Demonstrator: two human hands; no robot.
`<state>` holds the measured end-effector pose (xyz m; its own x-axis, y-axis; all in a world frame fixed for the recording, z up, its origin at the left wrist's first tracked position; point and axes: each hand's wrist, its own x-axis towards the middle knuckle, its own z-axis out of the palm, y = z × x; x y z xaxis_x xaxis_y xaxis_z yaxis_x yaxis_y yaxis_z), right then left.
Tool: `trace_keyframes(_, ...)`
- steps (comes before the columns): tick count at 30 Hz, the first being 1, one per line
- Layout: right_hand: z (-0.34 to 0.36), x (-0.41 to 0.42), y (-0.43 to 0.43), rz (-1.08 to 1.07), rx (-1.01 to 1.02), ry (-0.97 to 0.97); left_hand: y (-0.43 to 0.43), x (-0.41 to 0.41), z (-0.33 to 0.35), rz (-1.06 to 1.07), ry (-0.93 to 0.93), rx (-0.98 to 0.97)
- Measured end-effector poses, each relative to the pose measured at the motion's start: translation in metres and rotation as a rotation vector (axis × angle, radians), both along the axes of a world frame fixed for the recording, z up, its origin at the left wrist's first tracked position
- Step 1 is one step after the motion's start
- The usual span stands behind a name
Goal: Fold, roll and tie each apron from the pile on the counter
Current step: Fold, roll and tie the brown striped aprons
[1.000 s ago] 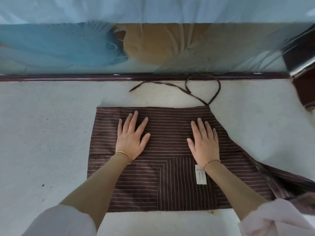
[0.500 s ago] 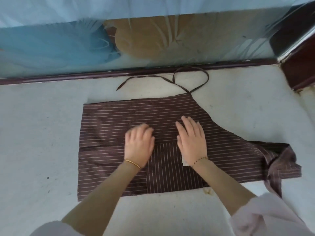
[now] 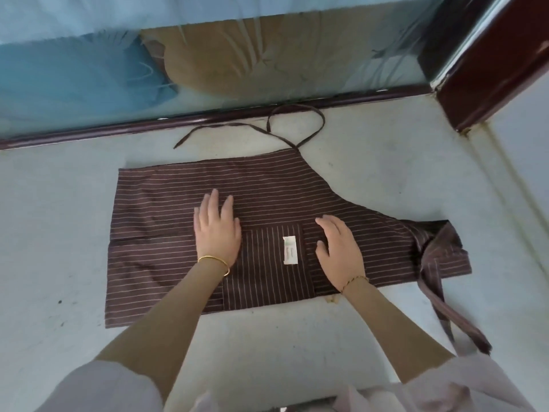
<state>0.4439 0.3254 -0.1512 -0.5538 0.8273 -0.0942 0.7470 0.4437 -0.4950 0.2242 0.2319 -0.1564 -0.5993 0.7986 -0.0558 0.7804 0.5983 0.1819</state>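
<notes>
Pale, speckled table (image 3: 74, 233) across most of the view, edged at the far side by a dark red rail (image 3: 118, 130) below a glass pane (image 3: 267, 55) with blue and tan cloth behind it. Flat on the middle of the table, a brown pin-striped apron (image 3: 267, 185), wide end to the left, narrow end to the right and bunched there. Left grip (image 3: 218, 230) palm down on the apron's middle, fingers straight and close together, pressing the cloth, clamped on nothing. Right grip (image 3: 338, 251) a little to its right, also palm down on the cloth, fingers slightly bent, holding nothing. Between the two, a pocket (image 3: 267, 272) with upright stripes. Thin tie (image 3: 219, 125) looped on the table beyond the apron's far edge, up against the rail. Wider strap (image 3: 445, 310) trailing from the bunched end toward the near edge. On the pocket, a small white label (image 3: 290, 250). Gold bangle (image 3: 214, 260) on the left wrist, thin cord bracelet (image 3: 355, 279) on the right.
</notes>
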Motion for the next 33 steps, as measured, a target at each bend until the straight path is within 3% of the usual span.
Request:
trace_keyframes(3, 0.01, 0.036, -0.014, -0.274, -0.084, 0.156, 0.051, 0.068, 0.012, -0.293, -0.103, 0.128)
trace_keyframes(5, 0.016, 0.068, -0.011, -0.438, -0.179, 0.147, 0.081, 0.117, 0.018, -0.503, -0.166, 0.095)
trace_keyframes(8, 0.016, 0.113, 0.0, -0.527, -0.238, -0.044, 0.107, 0.171, 0.018, -0.703, -0.235, -0.1)
trace_keyframes(11, 0.012, 0.155, 0.006, -0.456, -0.074, -0.364, 0.122, 0.198, 0.015, -0.77, -0.177, -0.239)
trace_keyframes(13, 0.01, 0.173, 0.013, -0.438, -0.023, -0.469, 0.131, 0.201, 0.017, -0.772, -0.166, -0.32)
trace_keyframes(15, 0.012, 0.189, 0.032, -0.51, -0.026, -0.447, 0.143, 0.205, 0.023, -0.79, -0.157, -0.421)
trace_keyframes(19, 0.038, 0.211, 0.086, -0.813, 0.023, -0.152, 0.161, 0.218, 0.03, -0.796, -0.057, -0.585)
trace_keyframes(23, 0.054, 0.221, 0.105, -0.674, 0.128, -0.06, 0.177, 0.244, 0.029, -0.809, -0.073, -0.475)
trace_keyframes(28, 0.022, 0.221, 0.081, -0.377, -0.019, -0.473, 0.193, 0.281, 0.02, -0.955, -0.132, -0.356)
trace_keyframes(31, 0.014, 0.228, 0.084, -0.386, 0.056, -0.529, 0.201, 0.288, 0.018, -0.926, -0.146, -0.405)
trace_keyframes(33, 0.022, 0.234, 0.099, -0.377, -0.044, -0.566, 0.206, 0.288, 0.02, -0.92, -0.17, -0.489)
